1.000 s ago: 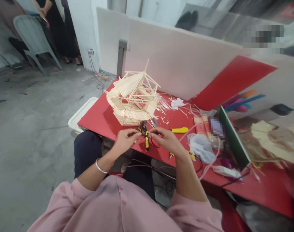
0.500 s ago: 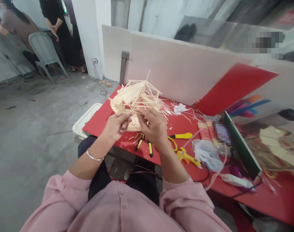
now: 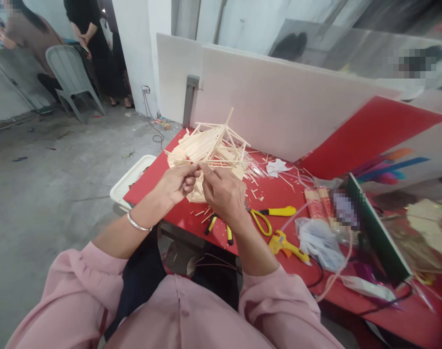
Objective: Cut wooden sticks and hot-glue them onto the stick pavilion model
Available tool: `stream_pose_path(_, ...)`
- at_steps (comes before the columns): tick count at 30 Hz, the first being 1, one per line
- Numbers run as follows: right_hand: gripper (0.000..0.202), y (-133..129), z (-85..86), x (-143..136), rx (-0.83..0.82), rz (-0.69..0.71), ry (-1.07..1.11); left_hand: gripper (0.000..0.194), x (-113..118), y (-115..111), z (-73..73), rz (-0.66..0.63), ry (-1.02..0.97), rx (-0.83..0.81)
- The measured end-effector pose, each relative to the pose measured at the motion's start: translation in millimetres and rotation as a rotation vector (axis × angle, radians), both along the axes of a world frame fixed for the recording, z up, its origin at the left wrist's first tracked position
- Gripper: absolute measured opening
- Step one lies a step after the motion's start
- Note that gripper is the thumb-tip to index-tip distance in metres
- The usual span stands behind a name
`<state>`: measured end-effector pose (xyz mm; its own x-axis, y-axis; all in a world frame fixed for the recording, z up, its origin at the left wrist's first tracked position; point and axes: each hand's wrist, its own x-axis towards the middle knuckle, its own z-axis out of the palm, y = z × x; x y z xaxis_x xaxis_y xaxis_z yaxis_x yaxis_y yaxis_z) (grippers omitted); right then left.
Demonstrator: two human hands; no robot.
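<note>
Close in front of the stick model, my left hand (image 3: 179,184) is closed, with its thumb and forefinger pinched together. My right hand (image 3: 225,191) is also pinched, its fingertips meeting the left ones. Whatever small piece sits between them is too fine to make out. Behind the fingers stands the model (image 3: 206,145), an open frame of pale thin wooden sticks with a sloping panel of sticks laid side by side. Below my right hand lie the black and yellow handles of a tool (image 3: 230,234), partly hidden by that hand.
On the red table (image 3: 144,186) lie a yellow glue gun (image 3: 288,246), a yellow-handled tool (image 3: 282,211), a yellow loop handle (image 3: 263,226), a plastic bag (image 3: 317,242) and stick scraps. White boards (image 3: 279,102) lean behind. Two people are at the far left near a chair (image 3: 68,68).
My fingertips have come together, and my right hand has turned with its back more toward me. The view has shifted slightly; the model stays in its place.
</note>
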<state>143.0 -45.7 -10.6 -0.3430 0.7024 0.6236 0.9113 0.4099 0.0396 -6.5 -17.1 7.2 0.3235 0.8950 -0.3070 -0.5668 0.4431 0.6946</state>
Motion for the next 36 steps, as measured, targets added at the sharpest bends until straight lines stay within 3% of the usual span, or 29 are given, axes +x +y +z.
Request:
stream_pose_path(10,0.042,7,-5.0,-1,-0.034,-0.03,-0.015,0.029,1,7,2.4,-0.047,-0.003,-0.064)
stream_pose_path(28,0.046,15,-9.3,3,-0.16,0.057,0.157,0.011,0,16,-3.3,-0.059,0.012,-0.002)
stream_pose_path(36,0.052,16,-15.1,4,-0.137,0.082,0.195,0.011,-3,16,-4.7,-0.083,-0.018,0.01)
